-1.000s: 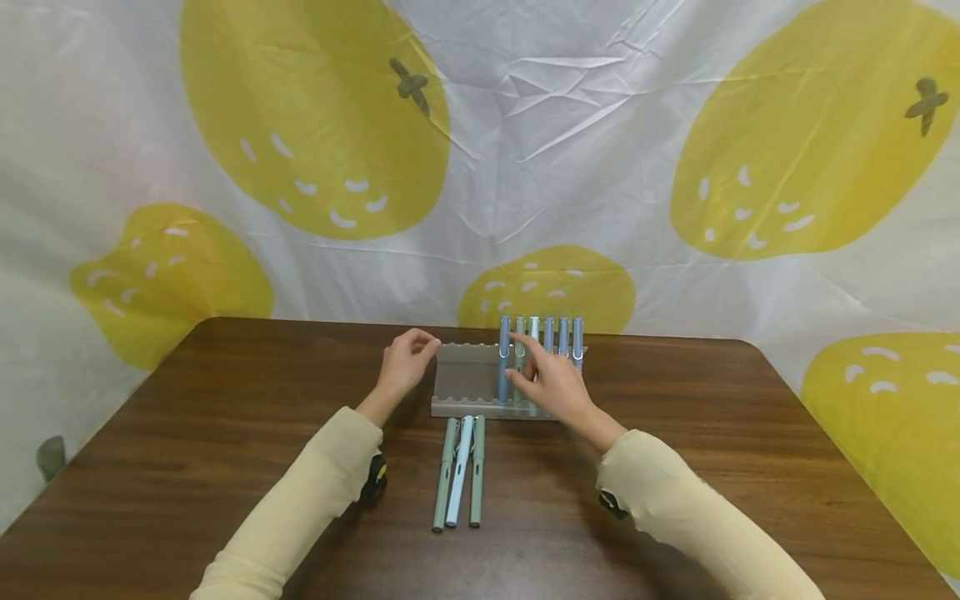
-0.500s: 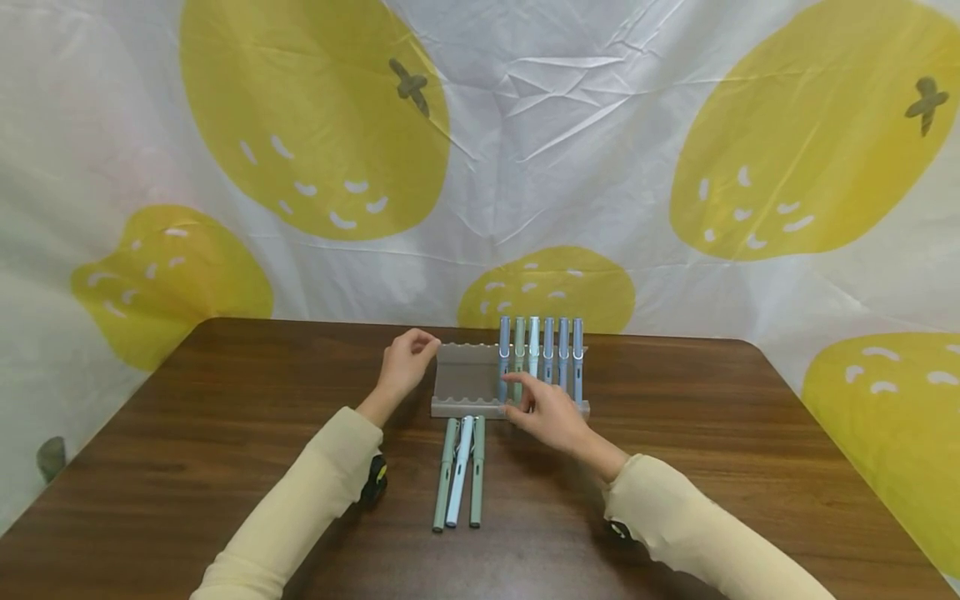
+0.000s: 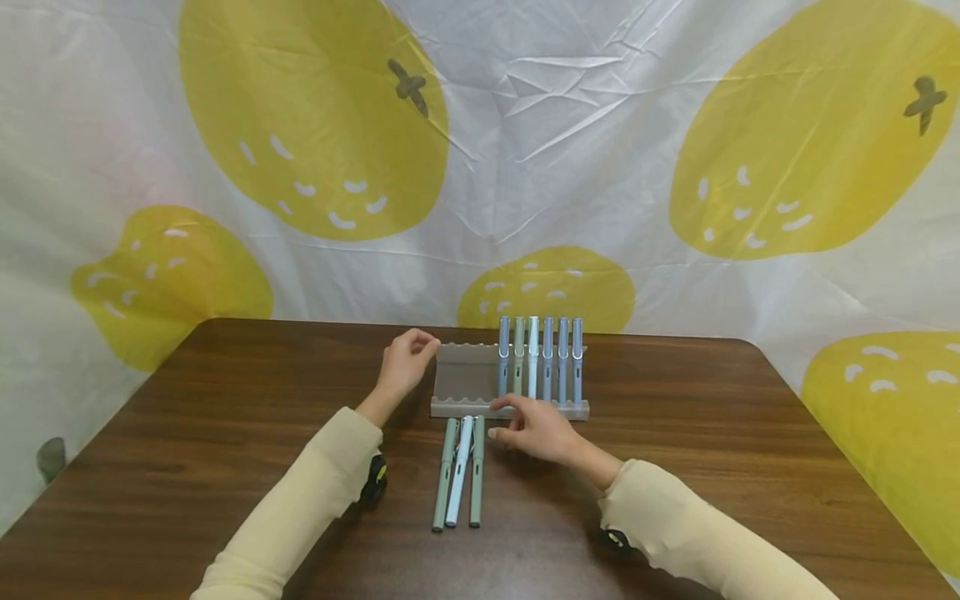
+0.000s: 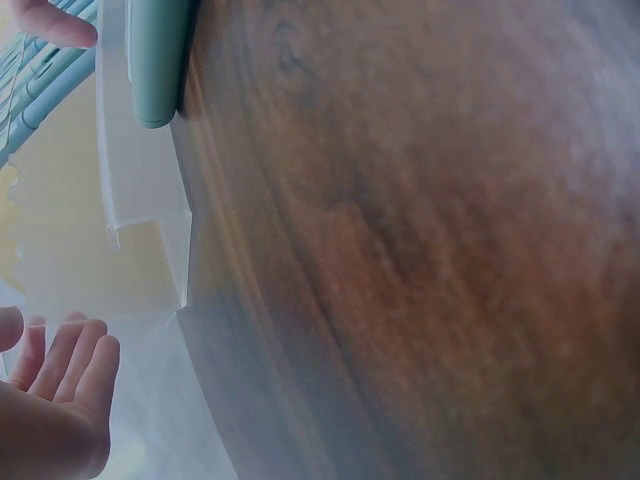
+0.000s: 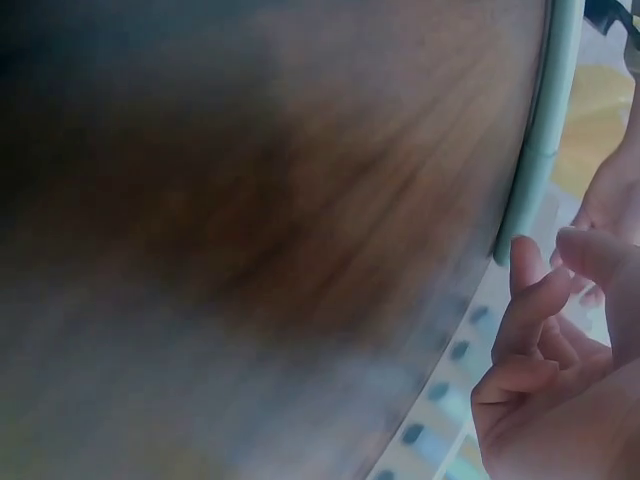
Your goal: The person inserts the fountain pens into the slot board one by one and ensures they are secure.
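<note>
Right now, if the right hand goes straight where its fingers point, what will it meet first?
Most likely the far end of the rightmost green pen, lying in front of the rack. The height of the right hand is unclear, so it might pass above.

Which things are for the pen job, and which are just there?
Probably for the job: clear rack, six pens in the rack, three pens lying down, left hand, right hand.

Probably just there: fruit cloth, table, black wrist gadgets.

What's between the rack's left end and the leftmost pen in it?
Only bare rack, its notches unfilled, up to the leftmost blue pen; the head view shows this.
</note>
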Tool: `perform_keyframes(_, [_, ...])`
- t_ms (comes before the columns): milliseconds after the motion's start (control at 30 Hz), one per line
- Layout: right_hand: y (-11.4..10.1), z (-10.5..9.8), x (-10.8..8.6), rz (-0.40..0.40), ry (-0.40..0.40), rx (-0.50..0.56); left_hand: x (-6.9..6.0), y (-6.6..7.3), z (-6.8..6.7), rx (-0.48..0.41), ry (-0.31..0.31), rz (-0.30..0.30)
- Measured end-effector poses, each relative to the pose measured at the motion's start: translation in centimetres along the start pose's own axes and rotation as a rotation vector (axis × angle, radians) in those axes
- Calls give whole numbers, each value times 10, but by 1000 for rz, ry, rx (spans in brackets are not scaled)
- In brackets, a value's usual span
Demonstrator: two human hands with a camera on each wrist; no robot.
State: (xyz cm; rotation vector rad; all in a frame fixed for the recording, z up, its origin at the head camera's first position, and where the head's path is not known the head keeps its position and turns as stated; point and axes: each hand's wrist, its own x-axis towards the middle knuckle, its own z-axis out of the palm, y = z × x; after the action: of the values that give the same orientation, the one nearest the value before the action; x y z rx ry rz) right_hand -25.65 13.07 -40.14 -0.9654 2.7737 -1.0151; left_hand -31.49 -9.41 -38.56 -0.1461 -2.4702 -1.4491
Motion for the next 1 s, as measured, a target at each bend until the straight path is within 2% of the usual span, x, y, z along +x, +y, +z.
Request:
perform_keyframes(200, [-9, 8, 4, -4, -2, -77, -1, 0, 0, 2, -1, 9])
perform_keyframes(467, [-23, 12, 7, 62, -34, -214, -2, 1, 0, 6, 14, 25])
perform_keyframes(633, [-25, 12, 7, 84, -56, -276, -1, 2, 0, 5, 13, 21])
perform_keyframes(1000, [-21, 3, 8, 65, -179, -211, -2, 1, 0, 4, 10, 18])
